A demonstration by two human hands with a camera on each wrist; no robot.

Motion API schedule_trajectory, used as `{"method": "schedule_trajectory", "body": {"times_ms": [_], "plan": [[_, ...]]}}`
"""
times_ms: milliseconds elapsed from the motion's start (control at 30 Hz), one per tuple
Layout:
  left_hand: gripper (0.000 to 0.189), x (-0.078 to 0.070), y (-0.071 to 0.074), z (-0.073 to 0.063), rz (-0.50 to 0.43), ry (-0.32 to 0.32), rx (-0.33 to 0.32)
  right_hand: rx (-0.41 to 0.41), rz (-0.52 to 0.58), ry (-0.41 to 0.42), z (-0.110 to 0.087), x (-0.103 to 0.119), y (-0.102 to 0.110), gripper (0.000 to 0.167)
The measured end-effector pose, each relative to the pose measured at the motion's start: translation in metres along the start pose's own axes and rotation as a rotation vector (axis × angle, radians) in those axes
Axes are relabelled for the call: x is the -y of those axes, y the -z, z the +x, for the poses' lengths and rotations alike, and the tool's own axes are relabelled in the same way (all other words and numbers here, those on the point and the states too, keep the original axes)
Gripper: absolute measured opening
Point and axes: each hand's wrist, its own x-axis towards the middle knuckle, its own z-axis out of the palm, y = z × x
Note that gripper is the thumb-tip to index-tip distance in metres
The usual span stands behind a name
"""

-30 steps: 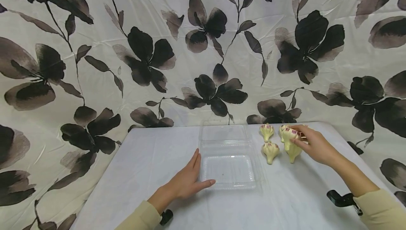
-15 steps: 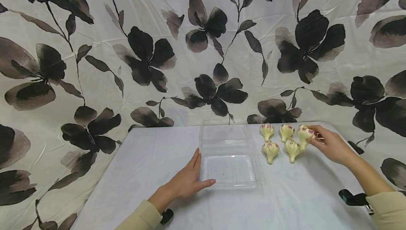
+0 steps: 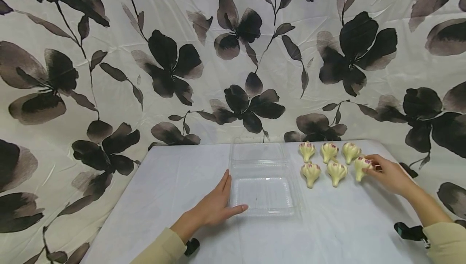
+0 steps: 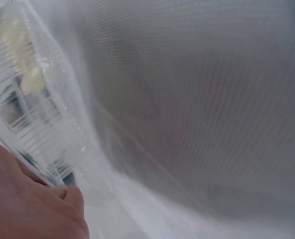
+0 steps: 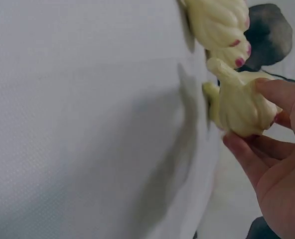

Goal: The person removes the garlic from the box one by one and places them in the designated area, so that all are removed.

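Observation:
My right hand (image 3: 391, 177) pinches a pale yellow garlic bulb (image 3: 363, 168) with purple marks between thumb and fingers, at the right end of the near row. In the right wrist view the same garlic bulb (image 5: 244, 107) shows its stem pointing up and left. Several more bulbs lie to its left in two rows, among them a near-row bulb (image 3: 336, 172) and a far-row bulb (image 3: 351, 152). My left hand (image 3: 209, 209) rests at the left side of a clear plastic clamshell box (image 3: 262, 214), thumb over its front corner, fingers extended along its edge.
The box's lid (image 3: 257, 152) is raised and lies toward the back of the white-covered table (image 3: 174, 175). Behind the table's far edge hangs a floral cloth (image 3: 204, 69). Black wrist cameras show near both sleeves.
The right hand has carried its garlic bulb rightward and nearer, from over the other bulbs to the near row's right end. The left hand and box have stayed in place.

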Motion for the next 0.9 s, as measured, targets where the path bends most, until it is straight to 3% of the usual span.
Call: {"method": "schedule_trajectory", "body": {"times_ms": [267, 533, 767, 900], "plan": [[0.122, 0.002, 0.002, 0.000, -0.028, 0.026, 0.025, 0.034, -0.002, -0.077, 0.000, -0.018, -0.015, 0.052], [0.123, -0.001, 0.006, 0.002, -0.064, 0.029, 0.011, 0.042, 0.017, -0.089, 0.004, -0.017, -0.016, 0.055], [0.124, -0.003, 0.007, 0.004, -0.064, 0.040, -0.001, 0.080, 0.022, -0.120, 0.006, -0.013, -0.013, 0.085], [0.124, -0.003, 0.007, 0.004, -0.089, 0.036, -0.010, 0.095, 0.022, -0.122, 0.006, -0.015, -0.012, 0.092]]}}
